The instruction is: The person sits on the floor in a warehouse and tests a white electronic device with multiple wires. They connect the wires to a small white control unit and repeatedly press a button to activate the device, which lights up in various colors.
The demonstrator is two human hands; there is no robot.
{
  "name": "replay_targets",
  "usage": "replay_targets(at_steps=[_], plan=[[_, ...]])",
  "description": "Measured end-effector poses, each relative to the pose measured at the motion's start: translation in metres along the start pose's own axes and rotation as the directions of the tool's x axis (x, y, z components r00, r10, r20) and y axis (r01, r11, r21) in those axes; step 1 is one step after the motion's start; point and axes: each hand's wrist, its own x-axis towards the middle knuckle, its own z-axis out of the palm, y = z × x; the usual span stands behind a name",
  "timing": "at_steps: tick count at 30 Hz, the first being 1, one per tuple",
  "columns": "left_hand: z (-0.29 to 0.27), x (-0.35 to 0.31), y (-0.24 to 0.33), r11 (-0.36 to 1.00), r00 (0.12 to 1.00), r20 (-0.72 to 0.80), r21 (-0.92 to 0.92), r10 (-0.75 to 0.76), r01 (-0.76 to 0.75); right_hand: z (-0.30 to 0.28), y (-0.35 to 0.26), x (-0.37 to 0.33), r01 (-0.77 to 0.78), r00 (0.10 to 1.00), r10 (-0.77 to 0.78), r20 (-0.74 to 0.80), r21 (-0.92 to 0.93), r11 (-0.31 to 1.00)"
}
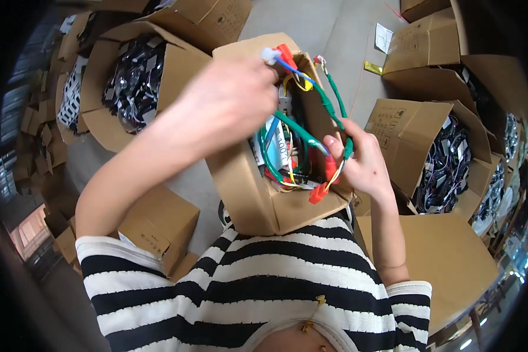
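Observation:
A green-sleeved wiring harness (325,104) with red, yellow and white plugs is stretched between my hands above an open cardboard box (240,190). My left hand (232,97), smeared by motion, has curled fingers closed at the harness near a white plug (269,56) and a red plug (285,53). My right hand (364,158) grips the green sleeve between thumb and fingers by the box's right wall. Below it hang red connectors (318,193) on thin coloured wires. Inside the box lie more wires and a white printed packet (281,149), partly covered by the harness.
At the left stands a large open carton (108,126) of black wired parts. Another open carton (408,132) with similar parts is at the right. A closed carton (161,226) sits on the grey floor (328,26) at my left, and a flat cardboard surface (446,258) lies at my right.

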Motion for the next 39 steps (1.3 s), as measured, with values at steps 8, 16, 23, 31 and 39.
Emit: replay_targets(at_steps=[8,16,23,31,39], plan=[[-0.009,0.080,-0.100,0.974,0.993,0.039,-0.196,-0.110,0.116,-0.055,-0.005,0.103,-0.005,0.999,0.001,-0.055,-0.074,0.997],[-0.021,0.163,-0.221,0.883,0.981,-0.193,-0.460,0.004,-0.094,-0.107,-0.022,0.233,-0.103,0.986,0.090,-0.142,-0.093,0.990],[-0.015,0.220,-0.284,0.858,0.954,-0.235,-0.512,-0.184,0.040,-0.147,-0.018,0.325,-0.224,0.940,0.225,-0.257,0.033,0.974],[0.213,0.204,-0.342,0.217,0.669,0.500,-0.688,-0.551,0.693,-0.227,0.013,0.416,-0.299,0.868,0.220,-0.444,-0.115,0.947],[0.334,0.264,-0.346,-0.317,0.616,0.787,-0.577,0.030,0.753,-0.313,0.023,0.538,-0.205,0.904,0.198,-0.378,0.021,0.978]])
